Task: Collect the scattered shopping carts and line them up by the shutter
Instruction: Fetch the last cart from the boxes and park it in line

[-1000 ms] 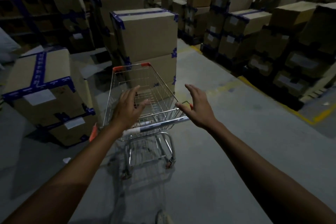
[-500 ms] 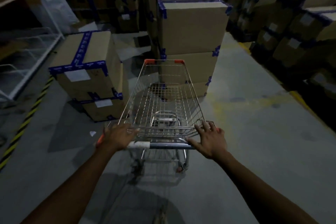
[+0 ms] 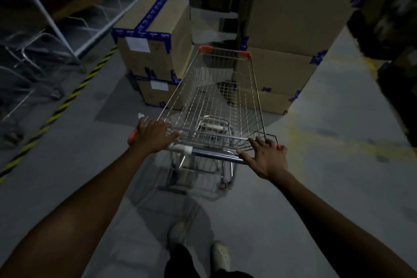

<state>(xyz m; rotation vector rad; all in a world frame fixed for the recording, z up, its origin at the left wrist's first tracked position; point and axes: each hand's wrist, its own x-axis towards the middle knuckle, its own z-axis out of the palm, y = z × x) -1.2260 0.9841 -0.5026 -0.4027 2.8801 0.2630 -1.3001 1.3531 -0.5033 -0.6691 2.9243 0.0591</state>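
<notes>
Steel-wire cart [image 3: 216, 106] faces taped boxes [image 3: 155, 36]; our L hand [image 3: 155, 136] lies near-flat over handle [image 3: 214, 154] end, R hand [image 3: 267, 157], fingers splayed, presses other end.

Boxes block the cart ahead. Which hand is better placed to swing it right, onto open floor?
Probably left: the left hand lies over the left end of the handle, so pushing there turns the cart rightward; the right hand only rests splayed.
</notes>
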